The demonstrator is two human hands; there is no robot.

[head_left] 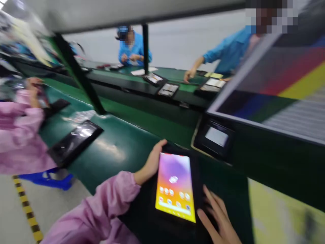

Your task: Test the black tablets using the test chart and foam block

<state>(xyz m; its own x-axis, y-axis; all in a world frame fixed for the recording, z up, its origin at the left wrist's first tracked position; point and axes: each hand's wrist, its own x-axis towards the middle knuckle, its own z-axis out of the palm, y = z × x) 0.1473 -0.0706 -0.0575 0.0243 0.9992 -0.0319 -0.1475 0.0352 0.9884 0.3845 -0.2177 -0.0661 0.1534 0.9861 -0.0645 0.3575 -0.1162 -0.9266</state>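
In front of me lies a lit tablet [176, 186], its home screen showing app icons on a purple-to-yellow background. Its dark surround blends into the black around it, so its outer edges are hard to make out. My left hand [151, 161], in a pink sleeve, grips the tablet's upper left side, with part of the fingers hidden. Beside the tablet's lower right side is my right hand [219, 217], its fingers apart and slightly curved. Whether the right fingertips touch the tablet's edge is unclear.
Left on the green bench [111, 135] are a black wrapped panel [76, 140] and crumpled clear plastic [82, 116]. A dark device with a pale screen [216, 136] stands ahead. A colour-striped board [286, 81] slants at right. A pink-sleeved co-worker [21, 125] works at left; others work across.
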